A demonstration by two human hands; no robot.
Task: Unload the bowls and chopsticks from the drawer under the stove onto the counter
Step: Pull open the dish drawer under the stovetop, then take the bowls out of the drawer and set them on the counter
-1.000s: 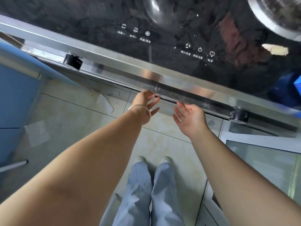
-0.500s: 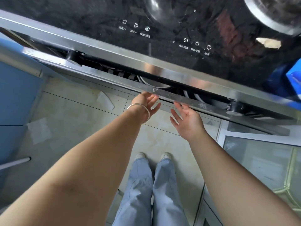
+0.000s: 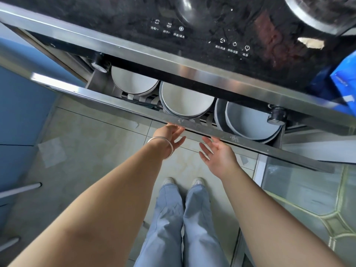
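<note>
- drawer (image 3: 134, 106) sits partly out under the stove top (image 3: 212, 20)
- three bowls in it, in a row: left bowl (image 3: 133, 81), middle bowl (image 3: 185, 100), right bowl (image 3: 248, 122)
- both hands below drawer's front edge: left hand (image 3: 169, 133) touching it, right hand (image 3: 217, 151) just beside

Your stove top (image 3: 212, 18) is glossy black glass, edged by a brushed-metal trim (image 3: 173, 63). The drawer front (image 3: 119, 102) is smooth steel. Bowls (image 3: 185, 101) look glazed ceramic. Your bracelet (image 3: 163, 144) is polished metal; floor tiles (image 3: 92, 143) are matt.
</note>
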